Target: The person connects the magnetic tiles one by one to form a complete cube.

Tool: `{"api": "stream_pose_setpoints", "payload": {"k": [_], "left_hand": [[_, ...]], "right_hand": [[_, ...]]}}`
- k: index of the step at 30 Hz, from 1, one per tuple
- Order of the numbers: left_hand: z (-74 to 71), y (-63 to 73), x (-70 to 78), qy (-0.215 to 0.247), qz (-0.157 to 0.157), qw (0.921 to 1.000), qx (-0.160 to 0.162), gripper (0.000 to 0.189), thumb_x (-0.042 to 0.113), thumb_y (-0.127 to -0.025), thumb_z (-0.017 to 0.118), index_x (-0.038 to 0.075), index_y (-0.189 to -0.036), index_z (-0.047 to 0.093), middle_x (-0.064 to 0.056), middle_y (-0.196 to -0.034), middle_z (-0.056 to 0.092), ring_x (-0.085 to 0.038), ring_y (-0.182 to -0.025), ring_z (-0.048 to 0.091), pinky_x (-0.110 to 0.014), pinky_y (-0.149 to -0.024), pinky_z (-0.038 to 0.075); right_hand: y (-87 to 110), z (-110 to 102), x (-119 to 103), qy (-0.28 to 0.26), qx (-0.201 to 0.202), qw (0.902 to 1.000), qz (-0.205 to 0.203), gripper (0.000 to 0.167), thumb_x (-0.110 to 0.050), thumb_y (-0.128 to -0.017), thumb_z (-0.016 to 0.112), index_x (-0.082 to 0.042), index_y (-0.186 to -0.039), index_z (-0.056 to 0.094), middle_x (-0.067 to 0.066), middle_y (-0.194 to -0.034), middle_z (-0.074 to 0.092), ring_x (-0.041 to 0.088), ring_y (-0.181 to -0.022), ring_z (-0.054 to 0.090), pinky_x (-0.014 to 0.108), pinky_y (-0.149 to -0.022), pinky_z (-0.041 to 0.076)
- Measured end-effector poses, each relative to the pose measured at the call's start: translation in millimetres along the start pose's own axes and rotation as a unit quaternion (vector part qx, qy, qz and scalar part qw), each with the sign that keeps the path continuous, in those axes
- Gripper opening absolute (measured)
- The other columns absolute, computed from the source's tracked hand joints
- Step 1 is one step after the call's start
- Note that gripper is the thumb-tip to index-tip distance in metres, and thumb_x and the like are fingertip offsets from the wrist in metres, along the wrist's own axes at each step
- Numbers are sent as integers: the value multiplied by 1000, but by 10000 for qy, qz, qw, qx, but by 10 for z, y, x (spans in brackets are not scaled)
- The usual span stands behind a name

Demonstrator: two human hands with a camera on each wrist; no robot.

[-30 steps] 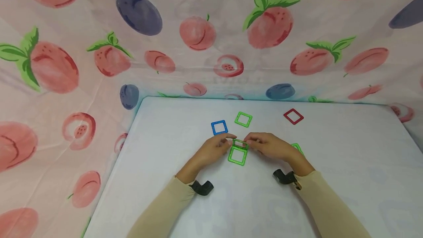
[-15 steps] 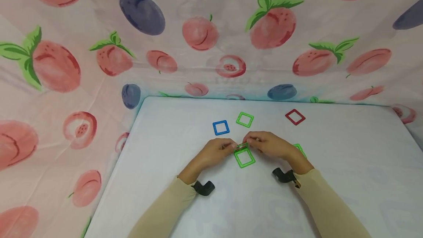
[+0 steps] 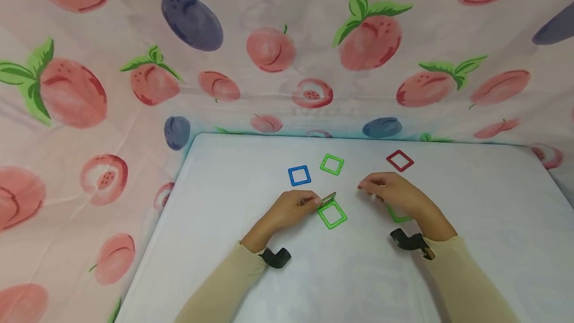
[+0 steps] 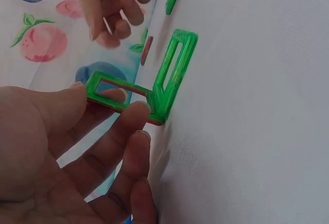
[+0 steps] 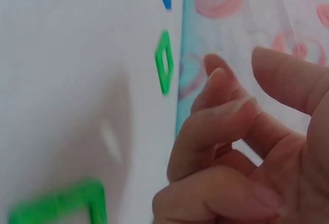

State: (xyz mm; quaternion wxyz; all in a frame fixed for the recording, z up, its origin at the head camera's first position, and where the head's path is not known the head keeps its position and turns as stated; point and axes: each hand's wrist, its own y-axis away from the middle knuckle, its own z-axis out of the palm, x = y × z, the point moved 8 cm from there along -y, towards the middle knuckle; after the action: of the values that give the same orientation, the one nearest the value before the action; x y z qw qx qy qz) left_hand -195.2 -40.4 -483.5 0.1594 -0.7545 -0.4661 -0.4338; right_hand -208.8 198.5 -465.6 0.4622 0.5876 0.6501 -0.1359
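Observation:
My left hand (image 3: 290,209) pinches an upright green square frame tile (image 4: 105,80) between thumb and fingers. A red strip shows along that tile's edge in the left wrist view. Its lower edge meets a second green square tile (image 3: 332,214) that lies flat, so the two form a corner. To the right, my right hand (image 3: 399,194) is raised over the table with loosely curled fingers and nothing between them. Partly hidden below it lies another green tile (image 3: 399,216).
On the white table (image 3: 215,178), farther back, lie a blue square tile (image 3: 299,175), a green tile (image 3: 332,164) and a red tile (image 3: 400,161). Behind the table hangs a fruit-patterned cloth (image 3: 269,98).
The joined green tiles have turned and shifted slightly right. My right hand has let go of the upright tile and moved right, over the other green tile. My left hand keeps its pinch.

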Motion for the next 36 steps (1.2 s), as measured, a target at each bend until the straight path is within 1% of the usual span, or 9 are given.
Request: {"api": "stream_pose_setpoints", "payload": {"k": [4, 8, 14, 19, 24, 28, 30, 33, 36], "left_hand": [[-5, 1, 12, 38, -22, 10000, 10, 28, 36, -106, 56, 18, -110, 76, 9, -93, 71, -12, -90, 60, -33, -85, 48], [16, 2, -6, 29, -71, 10000, -43, 28, 38, -106, 56, 18, -111, 76, 11, -90, 70, -11, -89, 59, -32, -84, 48], [22, 1, 4, 42, -18, 10000, -47, 28, 38, -105, 57, 19, -111, 76, 9, -91, 71, -11, -89, 60, -32, -85, 49], [12, -2, 4, 34, -25, 10000, -3, 28, 39, -105, 58, 20, -111, 77, 9, -93, 72, -11, -88, 60, -32, -84, 49], [17, 2, -19, 41, -85, 10000, 15, 26, 39, -104, 58, 22, -111, 77, 10, -91, 71, -11, -87, 60, -31, -82, 49], [19, 5, -24, 21, -67, 10000, 25, 26, 40, -104, 59, 23, -111, 77, 11, -91, 71, -10, -87, 59, -30, -81, 48], [11, 8, -15, 12, -47, 10000, 32, 26, 40, -104, 59, 23, -110, 78, 12, -91, 70, -10, -87, 59, -30, -80, 48], [-2, 15, -1, 6, -43, 10000, 35, 26, 39, -103, 60, 23, -111, 78, 12, -92, 71, -10, -87, 59, -29, -80, 48], [-7, 22, -6, -11, -60, 10000, 34, 26, 39, -103, 61, 23, -111, 78, 12, -93, 71, -11, -88, 59, -30, -81, 48]], "right_hand": [[108, -198, 139, 88, 117, 9996, 223, 46, -42, -102, 62, -4, -125, 69, 15, -111, 62, 27, -95, 54, 36, -77, 45], [195, -314, 343, 309, 216, 9980, 516, 49, -46, -100, 64, -3, -124, 69, 14, -117, 64, 27, -102, 52, 35, -78, 45], [310, -456, 650, 671, 392, 9924, 955, 50, -51, -95, 69, -6, -115, 72, 8, -106, 62, 24, -97, 50, 33, -75, 43], [369, -519, 834, 756, 429, 9900, 1114, 50, -53, -92, 71, -7, -112, 72, 4, -100, 61, 22, -96, 50, 32, -75, 42], [403, -512, 926, 675, 450, 9902, 1141, 47, -50, -92, 73, -6, -108, 70, 3, -92, 60, 21, -92, 49, 32, -73, 41], [431, -489, 922, 691, 484, 9901, 1120, 45, -42, -90, 77, -3, -109, 69, 3, -88, 59, 21, -89, 50, 32, -71, 41], [435, -486, 901, 812, 560, 9895, 1058, 42, -38, -88, 79, -1, -107, 70, 3, -86, 60, 22, -87, 51, 33, -71, 41], [429, -491, 883, 1020, 708, 9873, 995, 38, -33, -87, 80, 0, -104, 72, 5, -87, 62, 25, -88, 52, 34, -71, 41], [418, -499, 886, 1200, 826, 9836, 1065, 36, -35, -88, 79, -1, -101, 75, 9, -93, 67, 29, -92, 56, 35, -73, 43]]}}
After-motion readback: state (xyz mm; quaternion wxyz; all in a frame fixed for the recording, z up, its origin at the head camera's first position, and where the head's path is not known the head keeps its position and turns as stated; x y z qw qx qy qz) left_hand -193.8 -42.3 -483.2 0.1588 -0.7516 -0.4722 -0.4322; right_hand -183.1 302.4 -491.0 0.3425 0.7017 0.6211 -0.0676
